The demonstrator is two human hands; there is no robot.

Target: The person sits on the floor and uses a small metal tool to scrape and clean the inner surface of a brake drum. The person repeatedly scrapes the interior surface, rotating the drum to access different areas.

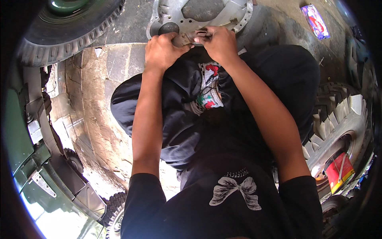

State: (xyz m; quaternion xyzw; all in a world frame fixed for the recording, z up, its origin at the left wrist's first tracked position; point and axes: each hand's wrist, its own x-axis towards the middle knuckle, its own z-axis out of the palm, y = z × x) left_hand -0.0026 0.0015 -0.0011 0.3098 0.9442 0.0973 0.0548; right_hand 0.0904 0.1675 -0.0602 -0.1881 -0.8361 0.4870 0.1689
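A grey cast-metal housing [238, 12] with bolt holes and openings lies at the top of the view, in front of my crossed legs. My left hand [162, 51] grips its near edge beside the round opening, thumb stretched along a smaller metal plate [181, 39]. My right hand [219, 46] pinches a small dark metal piece [201, 32] at that same edge, its fingertips close to my left thumb; I cannot tell whether that piece is separate from the housing. A patterned cloth item [209, 85] shows between my legs, below both hands.
Large tyres [47, 44] [330, 119] stand at upper left and lower right. A green vehicle body [36, 187] is at the left. A purple packet [315, 22] lies at upper right on the stone floor [119, 59]. A red and yellow can [339, 169] sits by the right tyre.
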